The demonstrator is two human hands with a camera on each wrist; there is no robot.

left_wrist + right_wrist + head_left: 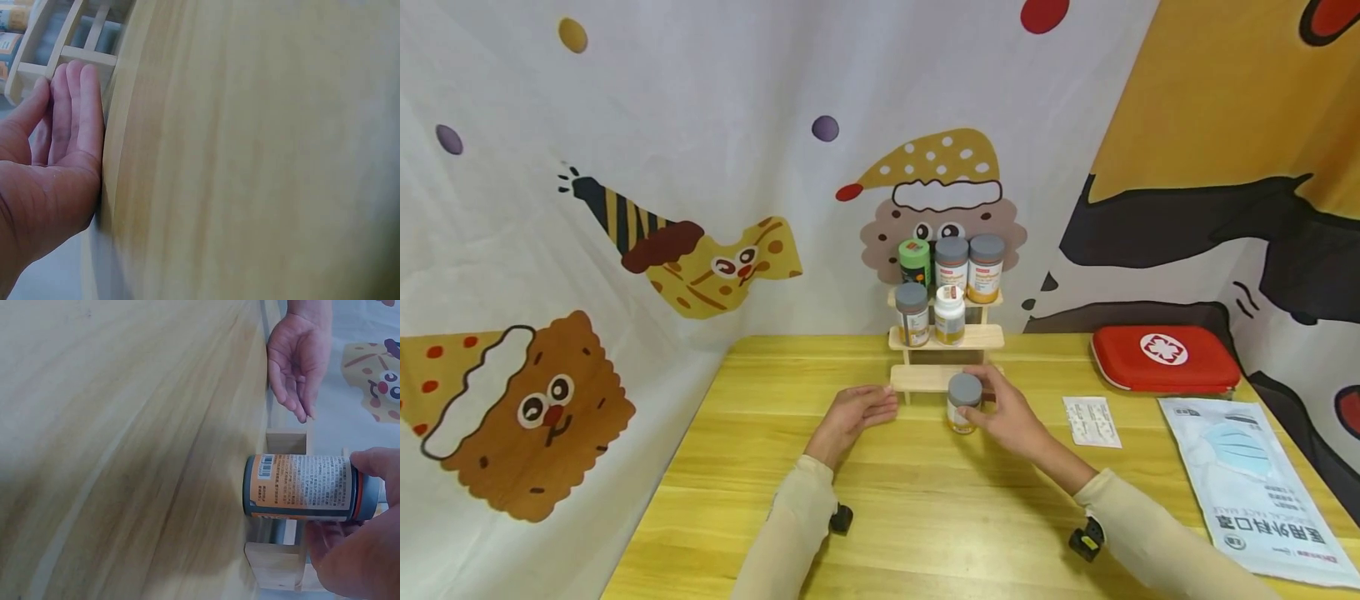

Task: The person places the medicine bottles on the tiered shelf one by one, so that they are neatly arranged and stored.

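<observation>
My right hand (1011,414) pinches a grey-capped supplement bottle (962,403) near its cap, just in front of a small three-step wooden rack (925,378). In the right wrist view the bottle's printed label (303,486) and barcode face the camera. My left hand (857,414) lies at the left end of the rack's lowest step, fingers extended; the left wrist view shows its fingertips (75,67) right at the rack's side frame. On the middle step stand a grey-capped bottle (913,317) and a white bottle (950,317).
The top step bears a green-lidded bottle (915,263) and two grey-capped bottles (985,271). To the right lie a red first-aid case (1206,357), a blister pack (1092,421) and a face mask packet (1255,483). A printed cloth (760,75) hangs behind the wooden table (895,525).
</observation>
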